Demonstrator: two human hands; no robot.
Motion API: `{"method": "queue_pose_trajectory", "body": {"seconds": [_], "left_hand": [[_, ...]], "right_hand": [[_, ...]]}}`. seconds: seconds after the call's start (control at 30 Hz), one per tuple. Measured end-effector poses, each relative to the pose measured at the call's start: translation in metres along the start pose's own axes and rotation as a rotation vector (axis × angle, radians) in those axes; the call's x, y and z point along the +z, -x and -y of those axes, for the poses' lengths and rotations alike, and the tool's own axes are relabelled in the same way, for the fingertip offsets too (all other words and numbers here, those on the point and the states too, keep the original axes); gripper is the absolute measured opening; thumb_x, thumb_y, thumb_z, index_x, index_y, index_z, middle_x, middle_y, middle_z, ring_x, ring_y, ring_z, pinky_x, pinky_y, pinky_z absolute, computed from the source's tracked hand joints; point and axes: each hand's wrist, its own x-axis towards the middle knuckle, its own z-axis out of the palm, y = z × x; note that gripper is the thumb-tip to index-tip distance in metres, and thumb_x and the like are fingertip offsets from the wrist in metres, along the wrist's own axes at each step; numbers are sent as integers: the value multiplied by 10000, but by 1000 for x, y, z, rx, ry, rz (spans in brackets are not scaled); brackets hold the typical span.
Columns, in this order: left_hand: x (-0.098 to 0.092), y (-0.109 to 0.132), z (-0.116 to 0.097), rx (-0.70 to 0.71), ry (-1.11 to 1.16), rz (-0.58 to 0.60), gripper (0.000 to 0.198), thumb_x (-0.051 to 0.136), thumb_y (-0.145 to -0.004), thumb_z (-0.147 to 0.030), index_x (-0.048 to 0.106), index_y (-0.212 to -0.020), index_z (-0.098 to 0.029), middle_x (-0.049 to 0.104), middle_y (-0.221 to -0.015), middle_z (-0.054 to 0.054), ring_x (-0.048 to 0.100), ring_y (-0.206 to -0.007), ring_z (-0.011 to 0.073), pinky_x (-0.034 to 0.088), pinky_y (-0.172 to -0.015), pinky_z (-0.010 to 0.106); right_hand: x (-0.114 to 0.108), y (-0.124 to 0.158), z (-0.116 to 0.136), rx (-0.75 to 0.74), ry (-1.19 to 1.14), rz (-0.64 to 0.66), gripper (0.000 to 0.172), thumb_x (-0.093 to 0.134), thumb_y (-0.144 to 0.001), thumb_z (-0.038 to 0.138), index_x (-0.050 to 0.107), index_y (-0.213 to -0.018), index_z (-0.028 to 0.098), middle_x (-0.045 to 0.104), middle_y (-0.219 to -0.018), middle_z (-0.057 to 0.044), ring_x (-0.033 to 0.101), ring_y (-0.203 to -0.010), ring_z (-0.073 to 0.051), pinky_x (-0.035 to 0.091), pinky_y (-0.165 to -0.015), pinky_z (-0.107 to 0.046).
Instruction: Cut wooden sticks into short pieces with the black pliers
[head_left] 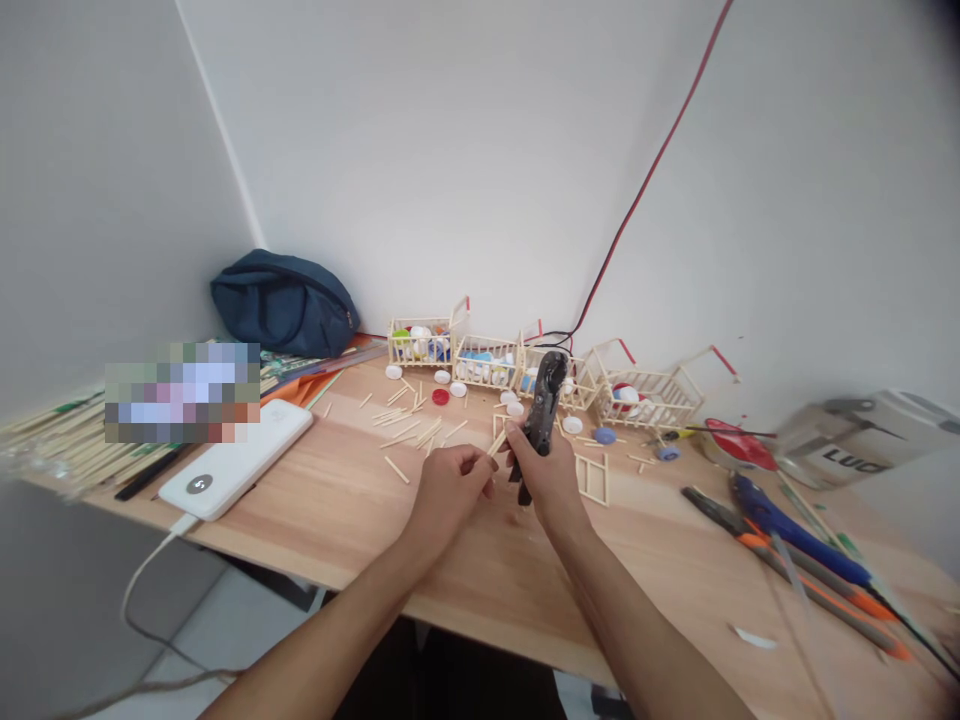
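The pale wooden tabletop (337,510) carries everything. At its far edge, against the wall, stands a row of little stick-built carts (484,360) with red-tipped handles. I count four or five, as the middle ones overlap. Left of the carts lies one dark blue fabric bag (285,303), and nearer the person on that side is one white power bank (236,457) with its cable. Right of the carts sit one grey box (862,435), one red round lid (739,445) and one blue-handled tool (787,530) among orange-tipped ones. Just in front of the carts the right hand (547,475) is closed round the handles of a dark hand tool (544,400). The tool stands nearly upright, its head leaning a little right and overlapping the carts. The left hand (450,490) pinches one short pale wooden stick (497,443) between thumb and fingers. The stick's long axis runs up and to the right from the fingertips, and its free end touches or nearly touches the tool's lower part. So the tool lies just right of the stick and the left hand is the nearer to it. In front of the carts lie scattered loose sticks (409,425), too many to count, and one flat ladder-like stick frame (592,478). Loose bottle caps (458,389) lie there too: about six white, one red, two blue.
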Motion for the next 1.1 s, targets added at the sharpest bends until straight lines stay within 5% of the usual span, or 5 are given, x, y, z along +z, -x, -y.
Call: {"method": "queue_pose_trajectory", "body": {"seconds": [0.4,1.1], "left_hand": [[2,-1,-7,51,-106,-144,180,480,-738,-240,568,-597,-170,565,-556,-23,504,-556,111,345,-564,215],[9,1,-11,23,-75,-168,189,497,-726,-228,618,-605,-150,630,-558,2,558,-546,119,385,-576,220]], "right_hand": [[-1,0,-1,-55,-73,-41,324,591,-758,491,563,-819,174,590,-616,-4,548,-514,-139,455,-479,-236],[3,3,-1,-53,-124,-96,355,595,-741,519,566,-810,171,557,-551,20,552,-477,-136,440,-427,-226]]}}
